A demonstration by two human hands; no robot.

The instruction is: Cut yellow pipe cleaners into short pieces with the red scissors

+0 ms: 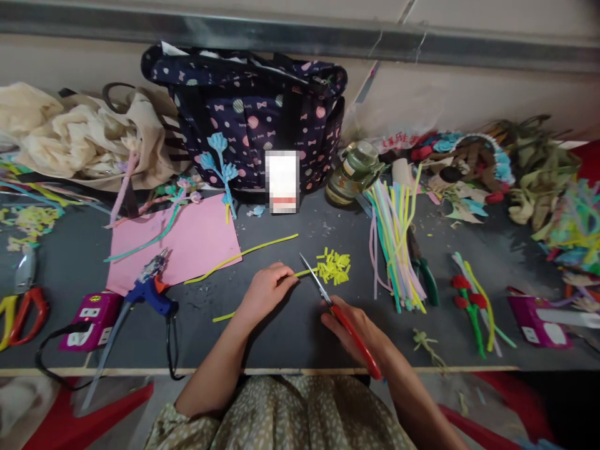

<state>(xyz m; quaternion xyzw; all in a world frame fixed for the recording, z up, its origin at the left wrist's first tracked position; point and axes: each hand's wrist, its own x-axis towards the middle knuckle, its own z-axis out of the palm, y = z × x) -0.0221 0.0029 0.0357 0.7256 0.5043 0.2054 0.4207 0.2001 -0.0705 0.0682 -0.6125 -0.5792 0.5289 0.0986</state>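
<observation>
My left hand [265,290] is closed in a pinch on a yellow-green pipe cleaner [304,273]. A length of it sticks out to the right of my fingertips, and another yellow stretch shows behind my wrist. My right hand [368,325] grips red-handled scissors [350,331], whose blades point up and left near the strip's free end. Beside the blades lies a small heap of short cut yellow pieces [336,267]. Farther off, a long yellow pipe cleaner [244,257] lies partly over a pink sheet [197,228].
A glue gun [152,290] and purple power box [91,320] stand left. Behind are a dark patterned bag [253,119] and green jar [351,175]. Right lie a bundle of pastel pipe cleaners [396,244] and a red-and-green pipe-cleaner piece [471,312].
</observation>
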